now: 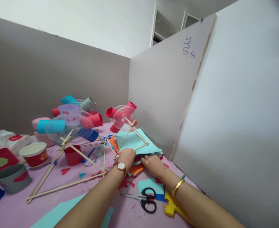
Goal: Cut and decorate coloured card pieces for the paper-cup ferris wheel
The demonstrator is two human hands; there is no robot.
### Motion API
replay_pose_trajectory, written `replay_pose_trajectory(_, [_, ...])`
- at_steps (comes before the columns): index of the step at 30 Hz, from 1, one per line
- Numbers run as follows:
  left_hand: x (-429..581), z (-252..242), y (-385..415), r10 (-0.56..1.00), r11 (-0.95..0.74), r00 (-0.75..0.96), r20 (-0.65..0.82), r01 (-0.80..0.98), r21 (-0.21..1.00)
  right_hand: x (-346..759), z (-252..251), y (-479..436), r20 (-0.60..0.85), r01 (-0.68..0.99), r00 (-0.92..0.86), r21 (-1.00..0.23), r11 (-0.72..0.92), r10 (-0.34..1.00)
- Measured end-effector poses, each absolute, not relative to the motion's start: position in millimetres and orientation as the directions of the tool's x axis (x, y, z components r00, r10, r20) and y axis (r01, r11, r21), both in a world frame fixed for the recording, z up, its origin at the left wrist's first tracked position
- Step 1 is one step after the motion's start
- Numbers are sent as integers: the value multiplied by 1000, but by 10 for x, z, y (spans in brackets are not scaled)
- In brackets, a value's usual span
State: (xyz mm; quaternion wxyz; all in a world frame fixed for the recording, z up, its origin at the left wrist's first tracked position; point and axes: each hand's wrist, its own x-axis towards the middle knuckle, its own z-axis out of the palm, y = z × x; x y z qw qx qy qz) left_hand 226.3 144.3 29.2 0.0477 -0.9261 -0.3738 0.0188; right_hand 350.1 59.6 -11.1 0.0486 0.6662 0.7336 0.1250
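- Grey panels (58, 69) are standing along the far and right sides of a pink table (127, 218).
- Light blue paper (134, 139) is lying beyond the hands, close to the right panel, with orange paper (137, 170) showing at the pile's near edge.
- On the left, the left hand (127, 157), wearing a watch (121, 166) at the wrist, is curling over the near left part of that pile; its fingertips are hiding, so I cannot tell whether it is gripping anything.
- Just right of it, the right hand (153, 164) is bending its fingers at the pile's near edge, and I cannot tell whether they are pinching paper; a gold bracelet (178, 187) is circling that forearm.
- Red paper rolls (127, 110) are sitting on a small stick frame (131, 125) on the far side of the hands.
- Farther left, a bigger stick frame (65, 186) is standing near a red cup (73, 155) and a grey cup (13, 180).
- Black-handled scissors (143, 198) are lying on the near side, blades pointing left.
- Beside the right forearm, a yellow tool (171, 205) is resting.
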Motion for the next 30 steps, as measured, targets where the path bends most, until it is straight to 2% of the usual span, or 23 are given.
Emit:
replay_pose_trajectory(7, [2204,309,1469,712,-700,702,-3,710,-79,3584,-51,243,185,956,-196,255,146,963])
replay_pose_trajectory(13, [2184,260,1479,714,-699,699,43,715,-20,3660,-51,-58,285,968,-205,203,151,936])
replay_pose_trajectory(18, [2119,276,1478,691,-721,709,141,689,65,3739,-69,-64,405,997,-54,66,30,913])
replay_pose_trajectory(26, [1791,413,1339,659,-741,620,426,631,227,3892,36,176,515,978,198,-161,-133,834])
replay_pose_trajectory(30, [1721,212,1092,622,-783,702,348,557,276,3905,88,236,535,962,266,-204,-182,802])
